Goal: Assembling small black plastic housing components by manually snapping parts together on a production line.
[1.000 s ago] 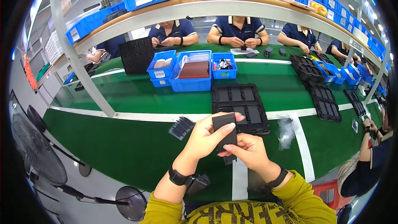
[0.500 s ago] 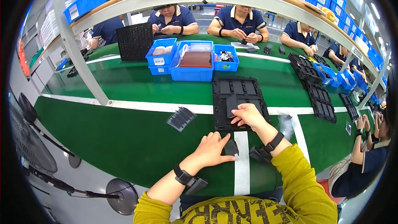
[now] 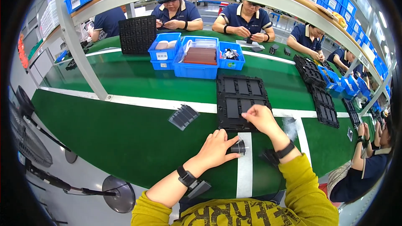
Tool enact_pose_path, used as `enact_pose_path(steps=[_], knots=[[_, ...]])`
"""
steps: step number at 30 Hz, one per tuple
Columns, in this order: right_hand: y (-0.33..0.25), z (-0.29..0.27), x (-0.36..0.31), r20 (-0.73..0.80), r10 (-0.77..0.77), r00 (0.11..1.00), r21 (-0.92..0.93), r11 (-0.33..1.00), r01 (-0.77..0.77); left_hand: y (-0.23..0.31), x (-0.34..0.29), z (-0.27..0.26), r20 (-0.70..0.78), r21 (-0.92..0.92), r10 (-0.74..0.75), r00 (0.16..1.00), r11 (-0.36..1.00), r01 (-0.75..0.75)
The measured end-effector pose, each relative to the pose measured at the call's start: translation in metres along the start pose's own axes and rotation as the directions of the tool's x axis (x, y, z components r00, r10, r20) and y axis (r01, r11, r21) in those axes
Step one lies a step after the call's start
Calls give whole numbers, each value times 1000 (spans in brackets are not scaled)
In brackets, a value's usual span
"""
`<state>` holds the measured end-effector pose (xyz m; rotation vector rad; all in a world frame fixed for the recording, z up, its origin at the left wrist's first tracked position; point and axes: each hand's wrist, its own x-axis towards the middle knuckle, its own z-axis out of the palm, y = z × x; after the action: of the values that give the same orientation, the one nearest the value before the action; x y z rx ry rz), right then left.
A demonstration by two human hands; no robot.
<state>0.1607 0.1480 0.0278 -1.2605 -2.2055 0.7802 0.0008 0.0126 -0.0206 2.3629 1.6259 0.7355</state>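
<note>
While a small black part [image 3: 238, 147] sits on the desk [image 3: 138, 134] between thumb and forefinger of the left hand [image 3: 212, 148], I cannot tell whether they grip it; touching only its edges seems wise. At its one o'clock, the right hand [image 3: 261, 119], apart from the left, bends near a dark panel [image 3: 233, 108] in a black tray [image 3: 230, 125], its grip unclear too; a light touch should avoid scuffs. Dark strips [image 3: 183, 117] lie toward ten o'clock, blue bins [image 3: 195, 71] toward eleven.

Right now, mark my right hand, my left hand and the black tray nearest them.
Right hand [image 3: 264, 119]: head view, back of the hand.
Left hand [image 3: 213, 149]: head view, back of the hand.
Black tray [image 3: 226, 124]: head view, near-left corner of its frame.
</note>
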Motion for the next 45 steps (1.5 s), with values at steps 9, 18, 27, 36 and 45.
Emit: enact_pose_path(steps=[9,18,27,36,45], knots=[[17,-6,-70,305,114,945,740,597,-311,12,8,-11,-115,-87,65,991,993,-76],[13,-10,-86,285,-1,959,821,516,-244,11,10,-10,206,-965,-224,953,115,236],[10,7,-93,97,-74,993,775,631,-29,17,7,1,73,-935,-215,974,326,142],[74,-56,-95,17,311,950,679,695,-239,14,9,9,-45,-922,-320,946,377,84],[118,-90,-63,-345,-168,924,-580,812,-69,14,7,20,77,-807,-325,942,535,251]])
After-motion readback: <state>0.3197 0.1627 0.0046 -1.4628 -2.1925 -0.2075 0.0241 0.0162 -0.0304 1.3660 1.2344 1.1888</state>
